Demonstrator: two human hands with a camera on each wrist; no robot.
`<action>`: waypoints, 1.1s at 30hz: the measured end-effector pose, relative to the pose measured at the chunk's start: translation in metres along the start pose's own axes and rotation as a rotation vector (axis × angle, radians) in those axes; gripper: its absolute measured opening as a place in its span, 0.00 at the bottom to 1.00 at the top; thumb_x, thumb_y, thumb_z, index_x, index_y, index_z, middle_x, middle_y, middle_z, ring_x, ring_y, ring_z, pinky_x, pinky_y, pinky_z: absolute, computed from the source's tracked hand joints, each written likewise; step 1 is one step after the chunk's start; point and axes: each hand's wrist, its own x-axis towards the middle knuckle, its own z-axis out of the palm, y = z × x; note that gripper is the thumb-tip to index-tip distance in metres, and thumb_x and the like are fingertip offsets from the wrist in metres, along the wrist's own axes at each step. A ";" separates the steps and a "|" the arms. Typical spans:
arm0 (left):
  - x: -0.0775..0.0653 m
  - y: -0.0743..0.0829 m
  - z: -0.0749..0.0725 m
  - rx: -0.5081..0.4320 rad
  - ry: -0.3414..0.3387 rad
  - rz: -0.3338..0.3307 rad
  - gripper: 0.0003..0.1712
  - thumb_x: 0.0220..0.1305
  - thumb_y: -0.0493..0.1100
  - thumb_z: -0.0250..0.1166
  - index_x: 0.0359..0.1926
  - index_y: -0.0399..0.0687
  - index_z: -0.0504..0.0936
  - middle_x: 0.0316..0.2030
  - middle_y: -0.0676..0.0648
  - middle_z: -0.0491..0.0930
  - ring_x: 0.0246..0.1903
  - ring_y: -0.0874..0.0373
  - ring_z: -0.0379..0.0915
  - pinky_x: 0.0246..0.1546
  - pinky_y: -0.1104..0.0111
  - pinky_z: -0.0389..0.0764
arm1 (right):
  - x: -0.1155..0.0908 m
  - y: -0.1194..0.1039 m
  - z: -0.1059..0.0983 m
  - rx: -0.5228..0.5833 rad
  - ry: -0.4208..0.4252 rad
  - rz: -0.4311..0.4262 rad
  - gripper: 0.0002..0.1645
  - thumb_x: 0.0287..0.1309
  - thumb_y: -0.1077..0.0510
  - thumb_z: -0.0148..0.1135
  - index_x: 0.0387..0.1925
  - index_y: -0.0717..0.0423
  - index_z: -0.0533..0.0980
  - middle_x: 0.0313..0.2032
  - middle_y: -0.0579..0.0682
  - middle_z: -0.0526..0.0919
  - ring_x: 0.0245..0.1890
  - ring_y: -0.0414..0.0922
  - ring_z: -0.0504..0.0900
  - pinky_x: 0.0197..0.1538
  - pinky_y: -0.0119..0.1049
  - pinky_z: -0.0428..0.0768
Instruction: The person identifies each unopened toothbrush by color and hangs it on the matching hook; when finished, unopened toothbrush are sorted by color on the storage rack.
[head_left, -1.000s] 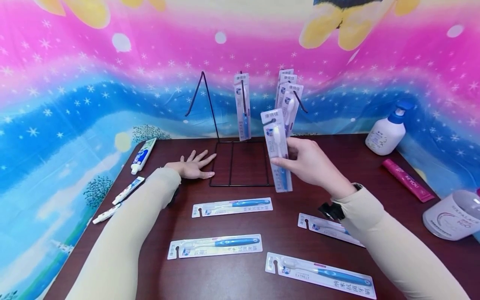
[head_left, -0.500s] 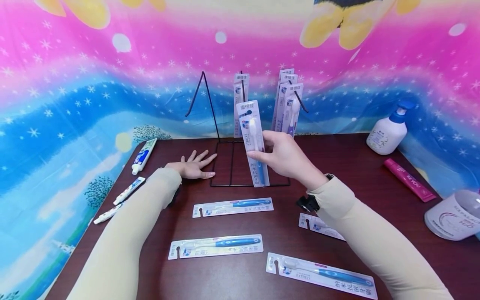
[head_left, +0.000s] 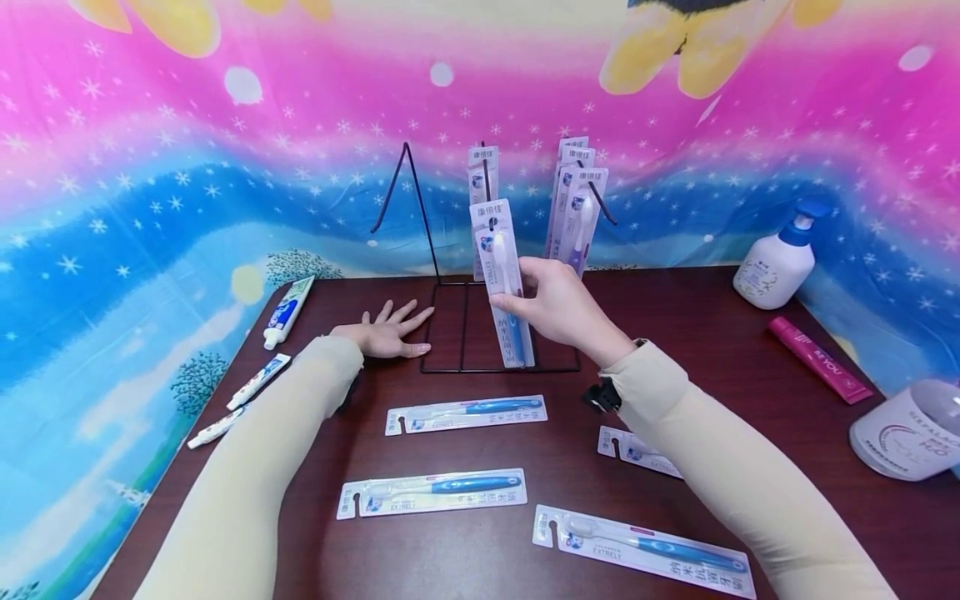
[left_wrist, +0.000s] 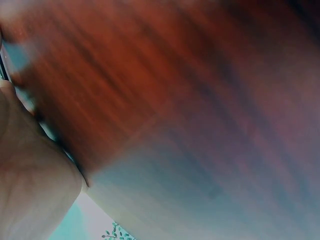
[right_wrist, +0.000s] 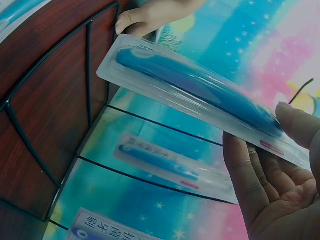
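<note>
While the head view hides most of the right hand's [head_left: 562,304] fingers behind the toothbrush pack [head_left: 497,258], the right wrist view shows them along its far side with the thumb [right_wrist: 297,122] on its front, gripping it between them near mid-length. Slightly tilted, it is held in front of a hanging pack [right_wrist: 159,161] on the wire rack [head_left: 462,329] by the surface's [head_left: 315,533] back edge; that view also shows a gap between the two. The left hand [head_left: 382,336], fingers spread flat, rests at the rack's left side. Its own wrist view gives just part of it beside a blurred surface. Four packs [head_left: 431,492] lie between the rack and the surface's front edge.
</note>
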 end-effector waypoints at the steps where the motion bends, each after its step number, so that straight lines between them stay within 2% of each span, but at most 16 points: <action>1: 0.000 0.000 0.000 -0.003 -0.002 0.000 0.49 0.55 0.76 0.44 0.71 0.69 0.33 0.71 0.49 0.27 0.67 0.39 0.19 0.56 0.35 0.31 | 0.002 0.001 0.001 -0.003 0.001 0.004 0.26 0.53 0.46 0.64 0.54 0.48 0.74 0.44 0.46 0.81 0.37 0.39 0.81 0.36 0.39 0.80; 8: 0.006 -0.007 0.004 -0.035 0.002 0.021 0.49 0.54 0.77 0.44 0.70 0.73 0.33 0.71 0.49 0.26 0.65 0.38 0.15 0.53 0.34 0.26 | 0.019 0.006 0.006 -0.031 0.029 0.025 0.25 0.55 0.45 0.63 0.53 0.48 0.74 0.42 0.46 0.81 0.35 0.38 0.81 0.35 0.38 0.79; 13: 0.000 -0.001 0.000 -0.025 0.004 0.007 0.48 0.55 0.77 0.43 0.71 0.73 0.34 0.71 0.50 0.27 0.66 0.39 0.17 0.55 0.35 0.28 | 0.034 0.009 0.008 -0.031 0.048 0.039 0.23 0.56 0.46 0.61 0.52 0.49 0.74 0.41 0.46 0.82 0.34 0.36 0.80 0.33 0.36 0.78; 16: 0.001 -0.002 0.001 -0.001 0.013 0.003 0.48 0.55 0.77 0.43 0.71 0.73 0.34 0.71 0.50 0.27 0.67 0.39 0.18 0.56 0.35 0.30 | 0.044 0.010 0.009 -0.028 0.062 0.050 0.23 0.56 0.46 0.61 0.52 0.50 0.74 0.40 0.46 0.82 0.33 0.36 0.81 0.33 0.35 0.78; 26: 0.001 0.000 0.002 0.010 0.010 -0.008 0.49 0.53 0.79 0.42 0.71 0.73 0.34 0.71 0.51 0.28 0.67 0.41 0.19 0.57 0.36 0.31 | 0.075 0.013 0.016 -0.037 0.141 0.122 0.22 0.56 0.46 0.62 0.50 0.51 0.75 0.39 0.47 0.82 0.33 0.38 0.81 0.32 0.35 0.78; 33: 0.000 0.000 0.002 0.008 0.016 0.000 0.49 0.53 0.79 0.42 0.71 0.72 0.35 0.71 0.51 0.29 0.67 0.41 0.19 0.57 0.36 0.32 | 0.091 0.014 0.019 -0.001 0.143 0.201 0.22 0.57 0.47 0.61 0.51 0.49 0.75 0.40 0.47 0.82 0.35 0.40 0.81 0.34 0.37 0.78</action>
